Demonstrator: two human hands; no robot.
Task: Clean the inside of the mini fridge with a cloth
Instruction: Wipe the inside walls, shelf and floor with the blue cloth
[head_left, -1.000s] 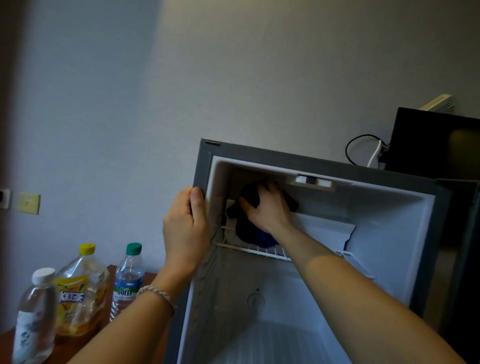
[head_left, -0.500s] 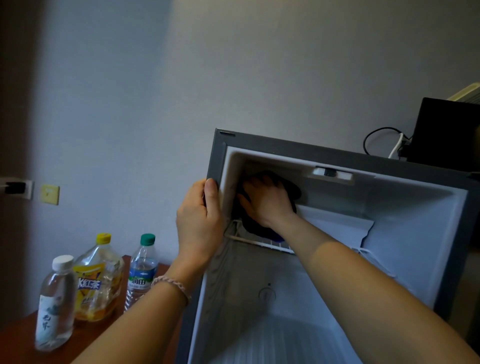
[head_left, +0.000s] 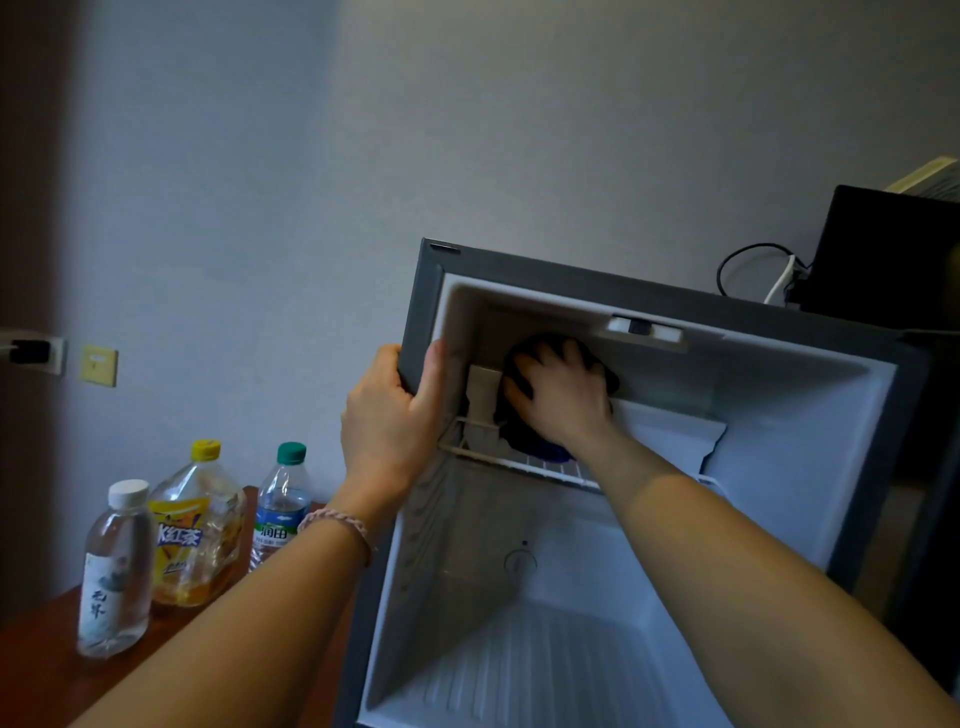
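Right hand (head_left: 563, 397) presses the dark bunched-up cloth (head_left: 524, 434) flat-fingered against the back wall of the grey, white-lined mini fridge (head_left: 670, 306), above its wire shelf (head_left: 540, 465). Left hand (head_left: 392, 415) grips the fridge's front edge. I'd keep firm pressure and overlap strokes into corners.

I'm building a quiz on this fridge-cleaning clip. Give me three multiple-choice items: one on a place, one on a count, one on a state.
1. Where is the dark cloth?
A. On the fridge floor
B. In the upper left of the fridge, under the right hand
C. On the wooden table

2. How many bottles stand on the table?
A. Two
B. Three
C. Four

3. What is the left hand doing?
A. Hanging free
B. Holding a bottle
C. Gripping the mini fridge frame's left edge

Answers: 1 B, the hand presses it above the wire shelf; 2 B, white-, yellow- and green-capped; 3 C, thumb and fingers wrap the edge.
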